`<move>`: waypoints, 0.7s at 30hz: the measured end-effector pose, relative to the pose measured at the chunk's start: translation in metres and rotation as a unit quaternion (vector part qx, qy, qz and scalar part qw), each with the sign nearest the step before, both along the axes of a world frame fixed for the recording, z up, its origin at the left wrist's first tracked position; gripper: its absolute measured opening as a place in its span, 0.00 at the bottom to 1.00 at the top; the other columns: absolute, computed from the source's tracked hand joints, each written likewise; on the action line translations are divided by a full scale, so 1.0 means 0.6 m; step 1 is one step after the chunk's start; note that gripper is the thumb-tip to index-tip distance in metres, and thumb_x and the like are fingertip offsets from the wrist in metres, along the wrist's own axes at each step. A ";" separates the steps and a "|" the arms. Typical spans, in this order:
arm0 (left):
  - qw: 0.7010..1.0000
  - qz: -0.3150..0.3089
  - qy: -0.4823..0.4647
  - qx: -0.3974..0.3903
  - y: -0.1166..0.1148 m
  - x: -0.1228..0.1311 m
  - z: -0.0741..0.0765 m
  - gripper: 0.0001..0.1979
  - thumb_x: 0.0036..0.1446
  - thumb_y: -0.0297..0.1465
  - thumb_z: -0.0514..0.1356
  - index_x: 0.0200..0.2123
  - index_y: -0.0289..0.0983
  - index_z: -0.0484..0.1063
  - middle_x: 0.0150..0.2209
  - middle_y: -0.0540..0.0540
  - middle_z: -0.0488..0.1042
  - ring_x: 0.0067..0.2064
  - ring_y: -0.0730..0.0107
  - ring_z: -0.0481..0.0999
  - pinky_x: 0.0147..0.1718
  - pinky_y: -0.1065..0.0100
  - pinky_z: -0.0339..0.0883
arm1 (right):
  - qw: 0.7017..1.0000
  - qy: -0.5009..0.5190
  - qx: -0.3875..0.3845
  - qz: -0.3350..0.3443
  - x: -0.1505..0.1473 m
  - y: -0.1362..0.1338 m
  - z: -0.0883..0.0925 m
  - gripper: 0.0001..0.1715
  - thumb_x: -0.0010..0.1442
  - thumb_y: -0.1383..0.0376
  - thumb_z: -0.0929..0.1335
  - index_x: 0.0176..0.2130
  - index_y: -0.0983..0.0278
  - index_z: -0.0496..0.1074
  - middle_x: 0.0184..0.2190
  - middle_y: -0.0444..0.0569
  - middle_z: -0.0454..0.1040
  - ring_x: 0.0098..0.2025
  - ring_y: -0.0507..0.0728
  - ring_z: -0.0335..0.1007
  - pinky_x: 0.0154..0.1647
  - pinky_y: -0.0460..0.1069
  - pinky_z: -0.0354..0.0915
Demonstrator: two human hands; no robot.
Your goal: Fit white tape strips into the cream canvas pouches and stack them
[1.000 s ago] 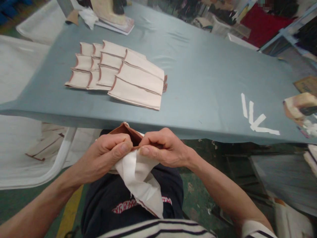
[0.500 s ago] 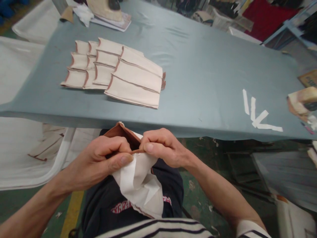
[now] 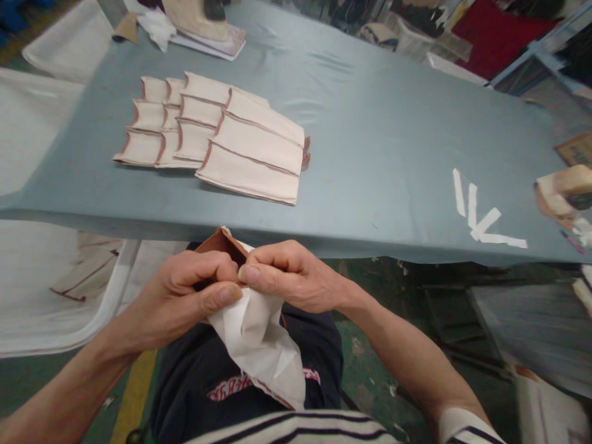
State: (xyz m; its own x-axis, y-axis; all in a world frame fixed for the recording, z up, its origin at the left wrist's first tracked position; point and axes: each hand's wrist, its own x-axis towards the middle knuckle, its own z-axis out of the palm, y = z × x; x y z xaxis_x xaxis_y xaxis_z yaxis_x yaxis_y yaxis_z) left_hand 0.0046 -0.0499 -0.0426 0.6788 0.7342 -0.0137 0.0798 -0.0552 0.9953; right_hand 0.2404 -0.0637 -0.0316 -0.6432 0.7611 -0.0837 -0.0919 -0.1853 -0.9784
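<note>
Over my lap I hold a cream fabric pouch [image 3: 263, 333] with a brown inside, its brown edge pinched between both hands. My left hand [image 3: 198, 290] is closed on that edge, thumb on the cream side. Right beside it, my right hand [image 3: 287, 271] is closed on the same edge, and the fingertips of the two hands meet. The pouch's cream body hangs crumpled below the hands, while its brown opening [image 3: 217, 243] shows behind my left fingers. What lies between the fingertips is hidden.
Overlapping rows of cream pieces with brown edges [image 3: 254, 148] lie on the blue-grey covered table [image 3: 370, 154]. Several white strips [image 3: 472, 206] are at the right. A white bin [image 3: 106, 308] holding similar pieces stands at the left, below the table edge.
My right hand has slid left along the pouch's edge, up against my left hand. The brown edge between them is now covered. The left hand has shifted slightly left.
</note>
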 end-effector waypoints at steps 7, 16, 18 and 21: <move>0.988 0.030 -0.069 -0.131 -0.024 0.009 -0.023 0.35 0.70 0.59 0.71 0.24 0.38 0.67 0.22 0.55 0.62 0.23 0.75 0.57 0.20 0.73 0.50 | 0.975 -0.076 0.207 -0.034 0.001 -0.009 -0.007 0.16 0.71 0.63 0.69 0.31 0.57 0.63 0.25 0.37 0.62 0.27 0.51 0.54 0.31 0.50 0.57; 0.937 0.122 -0.225 -0.238 -0.054 0.076 -0.019 0.41 0.63 0.56 0.77 0.24 0.41 0.53 0.20 0.59 0.54 0.21 0.79 0.52 0.19 0.75 0.51 | 0.808 -0.123 0.523 -0.242 -0.026 -0.020 -0.055 0.18 0.75 0.67 0.66 0.31 0.57 0.64 0.23 0.37 0.64 0.24 0.52 0.55 0.32 0.52 0.57; 0.943 0.115 -0.232 -0.209 -0.053 0.079 -0.025 0.40 0.66 0.57 0.76 0.24 0.40 0.54 0.21 0.58 0.56 0.22 0.78 0.54 0.21 0.74 0.53 | 0.845 -0.094 0.468 -0.242 -0.026 -0.024 -0.073 0.24 0.81 0.61 0.68 0.30 0.57 0.63 0.23 0.37 0.64 0.25 0.52 0.56 0.32 0.52 0.55; 0.960 0.077 -0.222 -0.152 -0.048 0.070 -0.020 0.40 0.68 0.57 0.74 0.22 0.39 0.58 0.22 0.56 0.60 0.23 0.77 0.56 0.22 0.72 0.53 | 0.926 -0.014 0.305 -0.221 -0.028 -0.029 -0.092 0.37 0.82 0.44 0.70 0.28 0.58 0.59 0.23 0.37 0.60 0.26 0.52 0.54 0.31 0.51 0.53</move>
State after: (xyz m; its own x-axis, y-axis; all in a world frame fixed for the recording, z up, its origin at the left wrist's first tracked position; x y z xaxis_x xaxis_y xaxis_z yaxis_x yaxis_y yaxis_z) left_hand 0.0469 -0.0785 -0.0547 0.5511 0.8341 0.0223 -0.3714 0.2213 0.9017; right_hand 0.2239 -0.0813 -0.0868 -0.2621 0.8602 0.4375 -0.0004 0.4533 -0.8914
